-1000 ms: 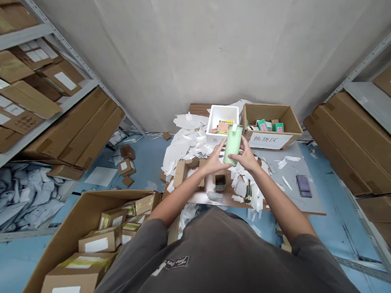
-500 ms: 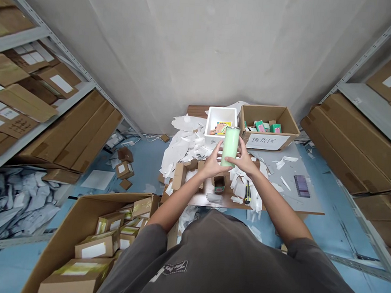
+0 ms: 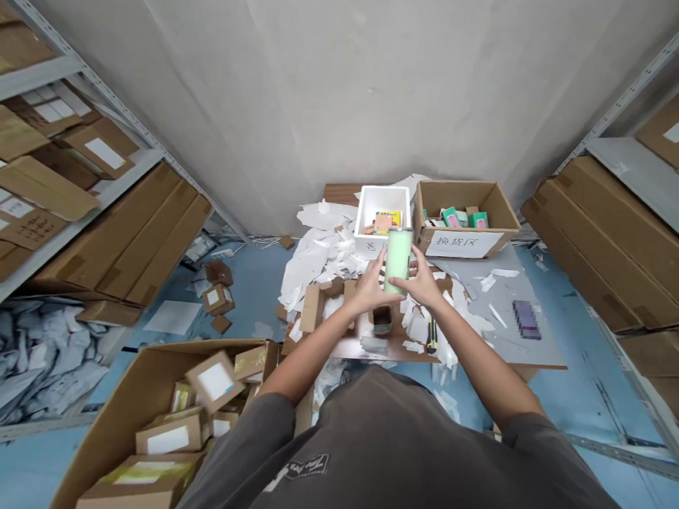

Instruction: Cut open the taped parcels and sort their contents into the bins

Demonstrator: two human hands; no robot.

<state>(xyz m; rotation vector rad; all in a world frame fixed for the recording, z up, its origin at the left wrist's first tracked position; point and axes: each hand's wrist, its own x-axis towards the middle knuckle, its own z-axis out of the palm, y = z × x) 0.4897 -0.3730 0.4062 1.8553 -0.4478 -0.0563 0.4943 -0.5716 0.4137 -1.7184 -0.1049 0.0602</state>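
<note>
Between my two hands a pale green tumbler (image 3: 398, 260) with a metallic rim is held upright above the table. My left hand (image 3: 371, 285) wraps its left side, and my right hand (image 3: 422, 280) grips it from the right, with the thumb across its front. Below the tumbler stands a small open box (image 3: 381, 319), dark inside with a green edge. To its left lies an opened cardboard box (image 3: 313, 307) with white paper in it. A yellow and black utility knife (image 3: 432, 335) rests on paper scraps to the right.
Behind the tumbler are a white bin (image 3: 370, 245) and a labelled cardboard box (image 3: 465, 244), both holding small packages. Torn paper (image 3: 309, 264) covers the table's left side. A blurred phone-like object (image 3: 526, 319) lies at right. A large carton (image 3: 126, 395) of parcels stands lower left; shelves flank both sides.
The tumbler has turned slightly in my hands, and a dark mark now shows on its right side. In the large carton, a parcel with a white label now sits tilted on top.
</note>
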